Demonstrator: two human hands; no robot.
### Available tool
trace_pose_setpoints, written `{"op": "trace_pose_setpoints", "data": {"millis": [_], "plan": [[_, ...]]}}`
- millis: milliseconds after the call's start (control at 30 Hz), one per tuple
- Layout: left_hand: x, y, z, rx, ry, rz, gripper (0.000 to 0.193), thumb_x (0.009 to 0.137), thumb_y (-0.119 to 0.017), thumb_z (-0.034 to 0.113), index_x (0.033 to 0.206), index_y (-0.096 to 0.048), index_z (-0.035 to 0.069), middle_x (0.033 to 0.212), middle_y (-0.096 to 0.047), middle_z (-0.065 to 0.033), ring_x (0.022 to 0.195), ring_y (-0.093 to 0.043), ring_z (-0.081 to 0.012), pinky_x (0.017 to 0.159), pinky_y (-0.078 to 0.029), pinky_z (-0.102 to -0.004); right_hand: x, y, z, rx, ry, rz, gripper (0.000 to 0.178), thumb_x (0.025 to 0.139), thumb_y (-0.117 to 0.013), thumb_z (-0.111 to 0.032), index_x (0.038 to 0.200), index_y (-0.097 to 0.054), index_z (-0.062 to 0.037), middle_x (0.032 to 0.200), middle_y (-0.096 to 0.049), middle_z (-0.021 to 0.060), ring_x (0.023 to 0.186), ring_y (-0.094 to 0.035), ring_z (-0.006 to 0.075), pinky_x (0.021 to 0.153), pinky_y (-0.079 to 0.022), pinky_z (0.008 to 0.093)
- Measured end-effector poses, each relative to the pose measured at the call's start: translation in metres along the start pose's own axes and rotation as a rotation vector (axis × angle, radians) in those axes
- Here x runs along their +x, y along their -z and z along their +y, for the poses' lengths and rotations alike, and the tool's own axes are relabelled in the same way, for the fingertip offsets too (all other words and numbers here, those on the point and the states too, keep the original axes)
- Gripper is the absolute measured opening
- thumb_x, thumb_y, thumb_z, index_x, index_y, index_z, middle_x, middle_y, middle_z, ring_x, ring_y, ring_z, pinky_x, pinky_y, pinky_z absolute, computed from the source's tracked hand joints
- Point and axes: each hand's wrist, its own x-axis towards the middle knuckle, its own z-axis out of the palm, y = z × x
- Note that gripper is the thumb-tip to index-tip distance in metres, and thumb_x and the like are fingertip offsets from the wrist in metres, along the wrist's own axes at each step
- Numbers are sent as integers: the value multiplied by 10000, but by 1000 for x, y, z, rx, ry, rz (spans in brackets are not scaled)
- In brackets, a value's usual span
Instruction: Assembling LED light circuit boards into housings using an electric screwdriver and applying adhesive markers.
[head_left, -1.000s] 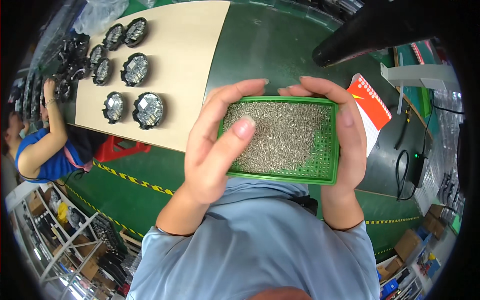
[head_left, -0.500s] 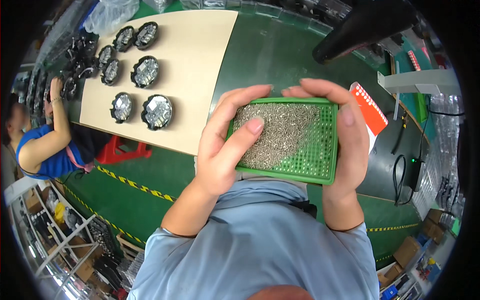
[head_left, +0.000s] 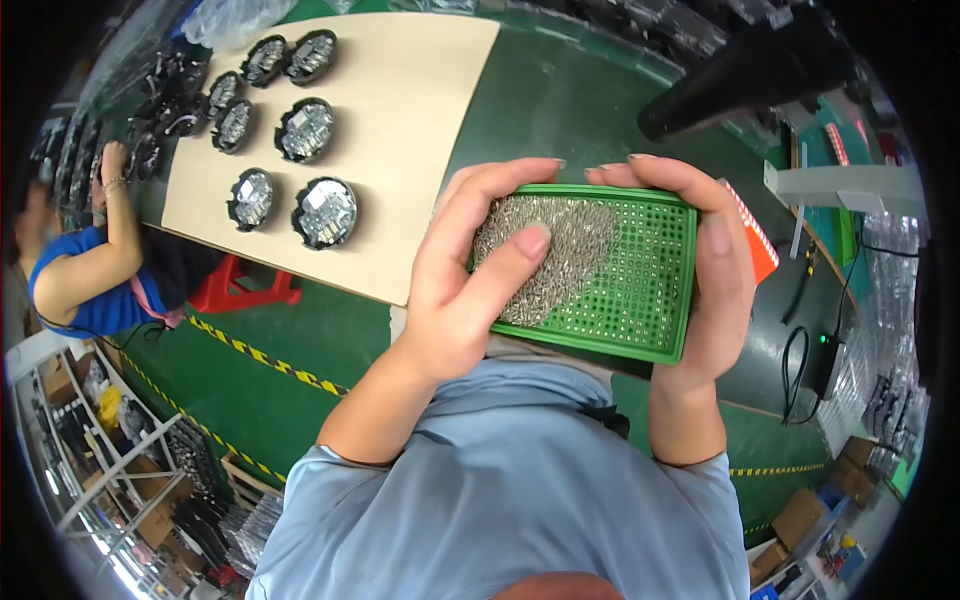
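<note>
One green tray (head_left: 640,290), rectangular with a rimmed, perforated grid bottom, is held between both hands before the person's light-blue shirt (head_left: 520,470). Small silvery metal pieces (head_left: 565,245), too many to count, are heaped toward its left side; the grid to the right is largely uncovered, with bright specks in many holes. The left hand (head_left: 450,290) has its fingers clamped on the left end, thumb lying over the heap; the right hand (head_left: 720,290) has its fingers clamped on the right end. Seven round, black-rimmed units (head_left: 304,130) with exposed silvery innards lie apart or adjacent on a beige sheet (head_left: 400,110), which covers part of the green table (head_left: 560,110). One red stool (head_left: 240,290), one co-worker in blue (head_left: 90,270) and yellow-and-black tape (head_left: 265,355) on the green floor (head_left: 320,325) are noted leftward.
</note>
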Motion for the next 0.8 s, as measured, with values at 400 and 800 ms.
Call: {"op": "trace_pose_setpoints", "data": {"millis": [400,800], "plan": [[-4,4,-10,183,-52,1,444,919,-685,96,1344,-590,9,1231,-568,-138,1156,-567,-248,1016,-433,-331,2,8,10,-10,-76,-23,519,1097,-320,-316,1279,-562,105,1194,-669,247,1132,-657,309,1011,-504,399],[-4,17,-8,396,-230,-137,722,852,-830,256,1435,-477,18,1278,-498,-174,1256,-490,-304,1083,-408,-388,-4,23,37,-3,-68,-21,609,1128,-229,-414,1174,-611,58,1224,-630,245,1160,-628,329,1067,-468,458]]}}
